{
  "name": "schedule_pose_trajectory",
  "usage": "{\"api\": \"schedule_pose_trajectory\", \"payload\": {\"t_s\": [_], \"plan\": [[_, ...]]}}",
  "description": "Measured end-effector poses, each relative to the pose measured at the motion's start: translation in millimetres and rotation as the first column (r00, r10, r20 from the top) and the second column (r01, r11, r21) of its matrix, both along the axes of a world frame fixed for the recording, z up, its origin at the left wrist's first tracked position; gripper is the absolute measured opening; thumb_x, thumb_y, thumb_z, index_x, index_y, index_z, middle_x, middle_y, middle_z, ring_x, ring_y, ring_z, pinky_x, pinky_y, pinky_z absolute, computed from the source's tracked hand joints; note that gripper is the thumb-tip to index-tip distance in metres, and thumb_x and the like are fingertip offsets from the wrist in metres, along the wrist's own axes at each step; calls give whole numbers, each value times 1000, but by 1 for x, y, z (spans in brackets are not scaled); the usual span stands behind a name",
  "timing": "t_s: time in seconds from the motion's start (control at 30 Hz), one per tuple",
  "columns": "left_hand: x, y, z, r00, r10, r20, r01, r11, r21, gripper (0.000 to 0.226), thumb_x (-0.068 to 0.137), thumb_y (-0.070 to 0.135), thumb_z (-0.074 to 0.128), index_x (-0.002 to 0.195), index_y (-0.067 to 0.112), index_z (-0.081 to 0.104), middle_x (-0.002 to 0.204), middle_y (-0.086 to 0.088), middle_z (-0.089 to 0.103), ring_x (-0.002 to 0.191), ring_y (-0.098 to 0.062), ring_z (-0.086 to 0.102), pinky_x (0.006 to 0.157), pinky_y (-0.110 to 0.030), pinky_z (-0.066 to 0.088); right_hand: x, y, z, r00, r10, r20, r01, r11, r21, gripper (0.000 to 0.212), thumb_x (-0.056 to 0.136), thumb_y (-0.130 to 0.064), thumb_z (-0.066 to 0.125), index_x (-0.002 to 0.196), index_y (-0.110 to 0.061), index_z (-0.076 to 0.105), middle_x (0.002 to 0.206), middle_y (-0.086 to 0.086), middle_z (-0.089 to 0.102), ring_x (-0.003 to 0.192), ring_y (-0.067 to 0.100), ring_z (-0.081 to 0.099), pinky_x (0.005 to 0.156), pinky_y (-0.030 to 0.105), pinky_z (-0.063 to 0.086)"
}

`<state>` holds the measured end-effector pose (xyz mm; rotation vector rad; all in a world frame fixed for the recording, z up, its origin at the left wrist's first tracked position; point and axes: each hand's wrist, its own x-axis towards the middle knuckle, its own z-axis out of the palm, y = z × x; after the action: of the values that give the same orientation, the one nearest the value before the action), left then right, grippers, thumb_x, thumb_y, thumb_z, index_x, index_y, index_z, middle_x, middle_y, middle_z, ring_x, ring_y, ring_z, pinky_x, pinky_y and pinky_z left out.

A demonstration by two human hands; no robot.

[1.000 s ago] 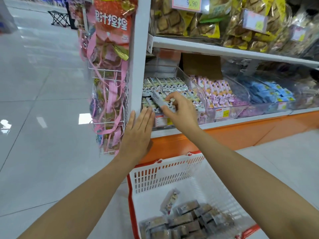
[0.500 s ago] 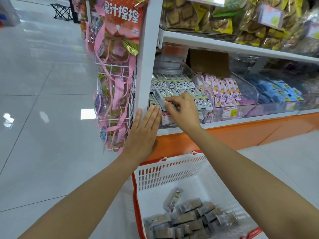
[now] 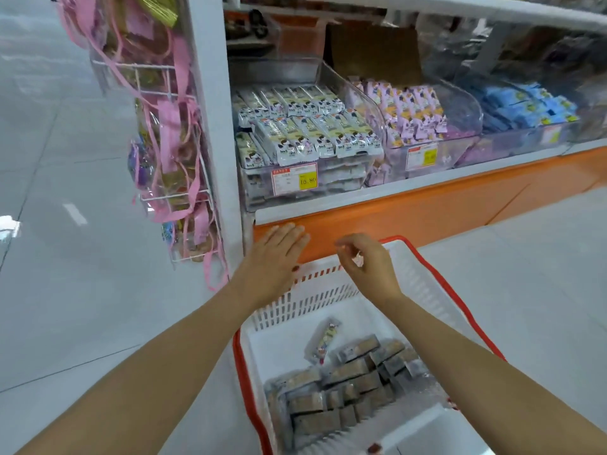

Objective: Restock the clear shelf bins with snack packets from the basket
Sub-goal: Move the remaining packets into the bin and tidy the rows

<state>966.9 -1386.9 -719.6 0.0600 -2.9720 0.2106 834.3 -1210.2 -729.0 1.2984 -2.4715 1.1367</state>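
Your right hand (image 3: 368,266) has left the bin (image 3: 272,72) and dropped over the basket (image 3: 315,300) rim, fingers loosely curled, empty; your left hand (image 3: 276,257) has slid down onto the orange base (image 3: 427,215), fingers straight and together. Brown packets (image 3: 345,389) lie in the basket.

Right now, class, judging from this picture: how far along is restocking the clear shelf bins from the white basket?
Done: the leftmost clear plastic bin is packed with white packets. In hand: nothing; the left hand is flat by the orange base panel, the right hand loosely curled above the red-rimmed white basket. Left: brown packets and one long pale packet lie in it.
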Motion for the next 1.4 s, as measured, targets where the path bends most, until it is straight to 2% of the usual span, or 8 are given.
{"api": "schedule_pose_trajectory", "payload": {"t_s": [0.07,0.33,0.53,0.7,0.87,1.03,1.23,1.4], "plan": [[-2,-1,-18,987,72,143,-75,997,12,71,99,29,41,157,13,3,165,-6,1,151,-22,1,122,-38,-5,1,15,-31,995,-43,86,34,994,101,11,92,-15,63,102,-14,69,81,1,61,75,18,57,69,39,51],[11,-10,-78,955,115,273,-146,984,99,77,100,33,40,155,13,-10,165,-5,0,151,-20,6,123,-37,1,0,42,-145,920,-137,367,-121,791,599,34,99,-30,52,132,-24,52,106,0,62,93,16,59,82,28,51],[11,-12,-86,967,103,235,-131,985,108,77,100,38,36,155,14,-11,165,-5,1,151,-22,8,123,-38,5,-7,44,-202,961,-47,272,-207,530,822,42,98,-28,50,139,-18,50,156,3,27,139,27,31,109,39,38],[12,-14,-92,975,94,200,-119,986,116,77,98,38,37,156,14,-8,165,-5,7,150,-22,12,123,-39,9,-7,36,-215,957,146,249,-286,376,881,33,100,-32,47,128,-24,61,163,-3,7,148,22,12,115,41,27],[12,-15,-94,976,98,194,-120,987,108,76,98,38,36,156,13,-7,164,-5,8,150,-21,13,123,-40,12,-7,34,-206,936,284,206,-305,365,880,32,98,-26,49,128,-30,58,144,3,41,134,25,32,106,37,29],[10,-14,-95,974,103,203,-120,990,76,77,99,40,35,155,13,-9,165,-5,6,150,-21,12,123,-40,12,3,33,-201,921,336,198,-330,404,853,31,102,-34,41,131,-31,52,122,7,52,110,27,47,91,34,37],[10,-13,-92,969,120,215,-134,990,52,77,100,40,35,154,13,-13,165,-5,5,151,-21,10,123,-40,11,6,42,-177,930,304,208,-354,584,730,41,97,-51,34,113,-24,60,97,6,54,90,26,49,76,35,38],[16,-8,-86,979,128,159,-145,985,96,74,98,32,44,156,11,4,163,-7,17,148,-22,20,123,-39,10,4,55,-140,943,283,176,-332,774,539,43,98,-41,30,107,-14,62,89,9,54,81,29,51,69,45,48]]}}
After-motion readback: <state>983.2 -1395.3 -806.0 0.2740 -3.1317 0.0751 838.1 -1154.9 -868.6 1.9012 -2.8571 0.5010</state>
